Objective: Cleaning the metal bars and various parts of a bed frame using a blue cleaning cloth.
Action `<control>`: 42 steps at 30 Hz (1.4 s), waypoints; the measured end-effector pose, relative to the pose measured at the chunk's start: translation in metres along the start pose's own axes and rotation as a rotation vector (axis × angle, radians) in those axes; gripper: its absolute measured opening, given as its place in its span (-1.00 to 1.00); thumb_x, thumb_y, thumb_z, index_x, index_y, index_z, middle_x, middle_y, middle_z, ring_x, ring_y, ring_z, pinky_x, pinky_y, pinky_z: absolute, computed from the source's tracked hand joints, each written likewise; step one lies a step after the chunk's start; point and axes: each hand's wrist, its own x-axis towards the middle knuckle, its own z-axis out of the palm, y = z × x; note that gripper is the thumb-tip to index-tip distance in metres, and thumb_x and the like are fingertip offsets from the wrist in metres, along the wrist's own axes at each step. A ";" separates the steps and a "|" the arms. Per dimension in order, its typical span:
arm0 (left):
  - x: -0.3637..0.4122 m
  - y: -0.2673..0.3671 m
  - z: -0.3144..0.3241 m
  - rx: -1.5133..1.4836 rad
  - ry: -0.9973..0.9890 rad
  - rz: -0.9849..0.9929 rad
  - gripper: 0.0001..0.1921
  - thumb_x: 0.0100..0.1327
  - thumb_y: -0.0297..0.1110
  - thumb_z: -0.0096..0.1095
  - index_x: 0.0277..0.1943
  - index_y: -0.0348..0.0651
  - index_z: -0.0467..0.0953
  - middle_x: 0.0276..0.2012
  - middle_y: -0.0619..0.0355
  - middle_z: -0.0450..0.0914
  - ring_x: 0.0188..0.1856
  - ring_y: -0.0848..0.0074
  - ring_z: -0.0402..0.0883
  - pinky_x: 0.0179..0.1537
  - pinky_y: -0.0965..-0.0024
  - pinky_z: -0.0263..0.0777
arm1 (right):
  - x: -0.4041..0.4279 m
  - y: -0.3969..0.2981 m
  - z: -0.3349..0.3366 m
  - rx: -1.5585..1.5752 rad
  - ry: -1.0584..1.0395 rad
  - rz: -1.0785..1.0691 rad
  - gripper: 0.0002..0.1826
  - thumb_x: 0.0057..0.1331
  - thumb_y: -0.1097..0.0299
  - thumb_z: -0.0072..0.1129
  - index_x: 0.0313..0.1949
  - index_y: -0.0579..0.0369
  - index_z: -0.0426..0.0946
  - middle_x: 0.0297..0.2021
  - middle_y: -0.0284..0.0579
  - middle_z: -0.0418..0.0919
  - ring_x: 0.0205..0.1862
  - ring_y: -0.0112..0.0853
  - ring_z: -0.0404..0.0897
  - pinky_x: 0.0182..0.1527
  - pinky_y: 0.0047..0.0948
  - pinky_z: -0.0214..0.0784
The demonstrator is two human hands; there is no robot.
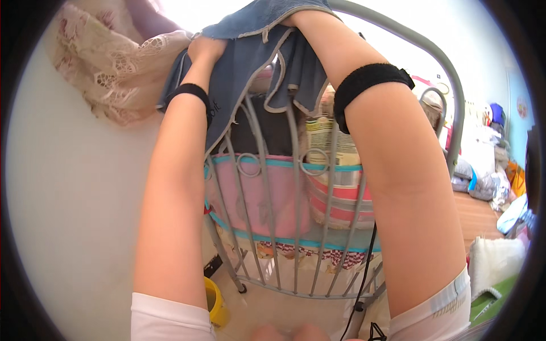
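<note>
A blue cloth piece (241, 72) with pale piped edges, perhaps a garment, is draped over the top of a grey metal bed-end frame (294, 204). At its upper left, my left hand (207, 47) grips the cloth, fingertips out of sight. Folds of the same cloth cover most of my right hand (294, 20), so its fingers cannot be seen. Loose flaps hang between my forearms, in front of the bars. Both wrists wear black straps.
A lace-trimmed curtain (128, 64) hangs at upper left beside the wall. Behind the bars is a mesh organizer (264, 196) with turquoise edging and packages. A yellow bucket (216, 303) stands at lower left. A black cord (367, 264) hangs along the frame.
</note>
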 end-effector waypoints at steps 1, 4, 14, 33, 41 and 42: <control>0.002 0.013 0.001 -0.012 -0.004 0.024 -0.39 0.15 0.13 -0.22 0.07 -0.17 0.41 0.09 -0.16 0.38 0.15 0.06 0.34 0.12 0.18 0.22 | -0.008 0.012 -0.002 0.020 0.016 0.016 -0.47 0.16 -0.08 -0.14 -0.09 0.04 0.52 -0.05 0.00 0.48 0.01 -0.17 0.47 0.03 -0.29 0.32; 0.002 0.053 -0.009 0.047 -0.093 0.023 -0.31 0.07 0.24 -0.17 0.05 -0.18 0.44 0.07 -0.15 0.39 0.11 0.09 0.38 0.12 0.22 0.22 | -0.032 0.047 -0.017 0.065 0.033 0.057 -0.48 0.16 -0.08 -0.14 -0.09 0.02 0.52 -0.04 0.00 0.47 0.02 -0.17 0.47 0.03 -0.29 0.31; -0.010 0.172 -0.007 -0.015 -0.114 0.205 -0.35 0.09 0.21 -0.13 0.07 -0.13 0.43 0.04 -0.04 0.46 0.09 0.12 0.41 0.10 0.21 0.24 | -0.081 0.144 -0.030 0.114 0.043 0.190 -0.49 0.14 -0.11 -0.10 -0.05 -0.08 0.50 -0.05 -0.01 0.47 0.03 -0.18 0.45 0.04 -0.26 0.30; -0.076 0.317 0.003 0.190 -0.092 0.889 -0.41 -0.09 0.14 0.27 -0.12 -0.18 0.54 -0.18 0.00 0.58 -0.15 0.22 0.57 -0.10 0.25 0.43 | -0.158 0.259 0.006 0.299 0.087 0.303 -0.49 -0.05 0.05 0.22 -0.11 0.01 0.50 -0.09 -0.02 0.51 -0.09 -0.17 0.49 0.01 -0.28 0.27; -0.073 0.304 0.003 -0.076 0.027 1.012 -0.64 -0.10 -0.16 0.34 -0.24 -0.14 0.53 -0.27 -0.01 0.58 -0.22 0.18 0.57 -0.21 0.20 0.46 | -0.168 0.268 0.037 -0.084 0.474 0.189 -0.55 0.10 0.00 0.14 -0.09 -0.04 0.49 -0.21 -0.04 0.57 -0.12 -0.10 0.53 -0.11 -0.22 0.33; -0.074 0.305 0.007 -0.060 0.029 1.015 -0.63 -0.09 -0.14 0.33 -0.24 -0.16 0.53 -0.28 -0.02 0.58 -0.20 0.18 0.57 -0.19 0.19 0.45 | -0.165 0.263 0.034 -0.095 0.453 0.204 -0.56 0.10 0.01 0.13 -0.09 -0.03 0.49 -0.21 -0.03 0.57 -0.11 -0.10 0.53 -0.11 -0.22 0.33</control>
